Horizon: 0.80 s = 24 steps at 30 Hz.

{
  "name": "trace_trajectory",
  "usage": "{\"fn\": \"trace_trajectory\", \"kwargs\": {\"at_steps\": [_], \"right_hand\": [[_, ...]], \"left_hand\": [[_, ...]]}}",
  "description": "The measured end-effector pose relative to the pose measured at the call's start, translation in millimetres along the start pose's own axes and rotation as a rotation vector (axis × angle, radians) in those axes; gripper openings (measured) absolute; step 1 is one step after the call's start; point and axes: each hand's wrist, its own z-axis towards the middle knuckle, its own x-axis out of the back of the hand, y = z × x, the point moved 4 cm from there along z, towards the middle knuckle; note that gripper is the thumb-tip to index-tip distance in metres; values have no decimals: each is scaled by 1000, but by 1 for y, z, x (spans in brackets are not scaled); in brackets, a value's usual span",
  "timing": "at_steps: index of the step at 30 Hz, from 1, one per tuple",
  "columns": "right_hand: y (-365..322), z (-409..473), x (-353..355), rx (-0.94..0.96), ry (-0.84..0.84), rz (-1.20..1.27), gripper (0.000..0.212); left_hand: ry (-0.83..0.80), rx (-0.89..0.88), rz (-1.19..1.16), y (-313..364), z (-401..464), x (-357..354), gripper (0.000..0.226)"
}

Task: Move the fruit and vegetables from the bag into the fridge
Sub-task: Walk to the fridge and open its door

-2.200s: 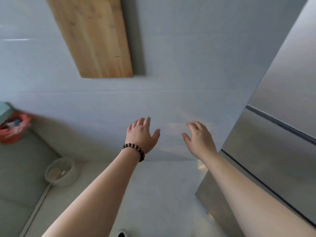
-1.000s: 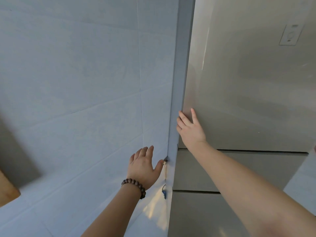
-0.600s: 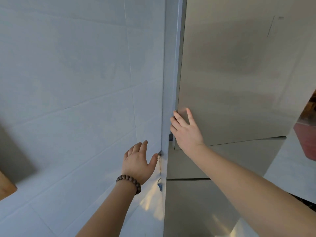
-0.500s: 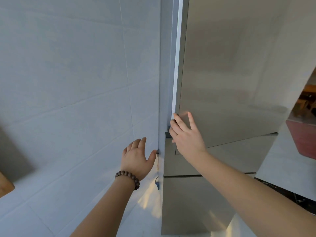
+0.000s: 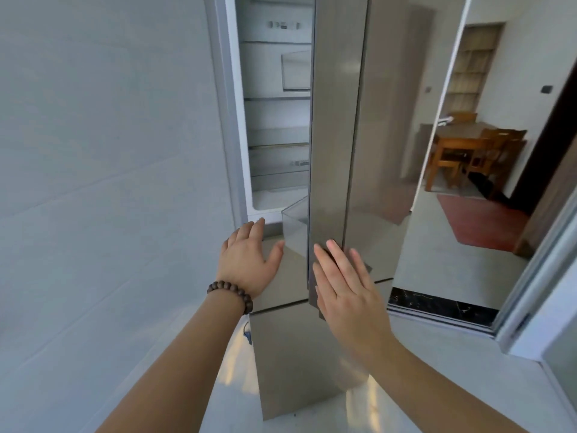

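Observation:
The steel fridge (image 5: 290, 364) stands against the tiled wall. Its upper door (image 5: 337, 126) is swung out towards me, edge-on, and the white inside with bare glass shelves (image 5: 276, 98) shows to its left. A clear door bin (image 5: 295, 226) sticks out at the door's foot. My right hand (image 5: 345, 282) lies flat, fingers spread, on the door's lower corner. My left hand (image 5: 249, 257), with a bead bracelet on the wrist, hovers open in front of the fridge below the open compartment and holds nothing. No bag, fruit or vegetables are in view.
A pale tiled wall (image 5: 109, 182) fills the left. To the right a sliding glass door frame (image 5: 530, 292) opens onto a room with a wooden table and chairs (image 5: 468, 151) and a red floor. The floor below is pale tile.
The upper fridge door has swung from shut to wide open under my right hand, showing the shelves. My left hand rose to the fridge front. The view turned right.

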Motion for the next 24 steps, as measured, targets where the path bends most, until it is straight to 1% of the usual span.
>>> {"fn": "trace_trajectory", "kwargs": {"at_steps": [2, 4, 7, 12, 16, 19, 21, 24], "right_hand": [[13, -17, 12, -51, -28, -36, 47], [27, -34, 23, -112, -59, -87, 56], [45, -60, 36, -196, -126, -170, 60], [75, -96, 54, -373, -193, -272, 60], [100, -117, 66, -526, -260, -320, 67], [117, -127, 74, -657, -298, -309, 70], [129, -132, 80, -743, -294, -261, 70], [144, -134, 89, -846, -197, -77, 67]], "left_hand": [[-8, -37, -17, 16, 3, -6, 69], [-16, -69, -42, 30, 6, -10, 68], [-25, -117, -96, 55, 8, -14, 72], [-48, -221, -167, 96, 12, -25, 62], [-83, -316, -194, 128, 13, -35, 67], [-97, -396, -210, 153, 13, -42, 71], [-111, -438, -219, 169, 12, -48, 73], [-134, -508, -257, 193, 8, -57, 78]]}}
